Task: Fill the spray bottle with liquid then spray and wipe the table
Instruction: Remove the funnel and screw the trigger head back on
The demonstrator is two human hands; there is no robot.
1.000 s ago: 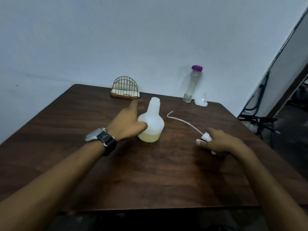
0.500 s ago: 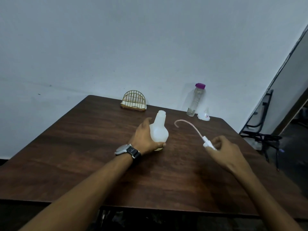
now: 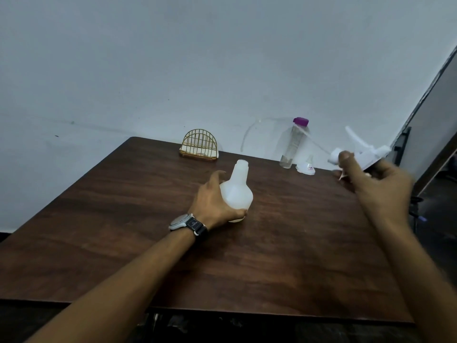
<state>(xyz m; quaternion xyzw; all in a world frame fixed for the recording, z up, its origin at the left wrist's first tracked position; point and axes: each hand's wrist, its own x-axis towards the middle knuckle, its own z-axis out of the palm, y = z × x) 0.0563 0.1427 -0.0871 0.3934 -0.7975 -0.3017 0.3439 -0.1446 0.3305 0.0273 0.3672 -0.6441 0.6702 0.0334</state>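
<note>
On the dark, wood-grained table (image 3: 123,219), catalogued left to right, each place given from the spray bottle.

1. Spray bottle (image 3: 238,191): translucent white plastic with a round belly, a tapering shoulder and an open threaded neck without a cap. It stands upright on the table top near the middle.
2. Wire holder (image 3: 199,147): gold metal bars in an arched shape. It sits behind the spray bottle and slightly left, at the table's far edge against the pale wall.
3. Clear bottle (image 3: 294,144): tall, slim and transparent with a purple cap, behind the spray bottle and to its right.
4. Small white cone-shaped piece (image 3: 306,167): just beside the clear bottle, on its right.
5. Spray head (image 3: 358,152): white plastic, blurred, held in the air well to the right of the spray bottle. Its thin clear dip tube (image 3: 317,142) arcs leftward in front of the clear bottle.

Hands:
- Left hand (image 3: 212,201): a watch (image 3: 189,224) is on the wrist. The fingers and thumb wrap the spray bottle's belly from its left.
- Right hand (image 3: 371,184): raised and blurred, with the thumb and fingers pinching the spray head.
</note>
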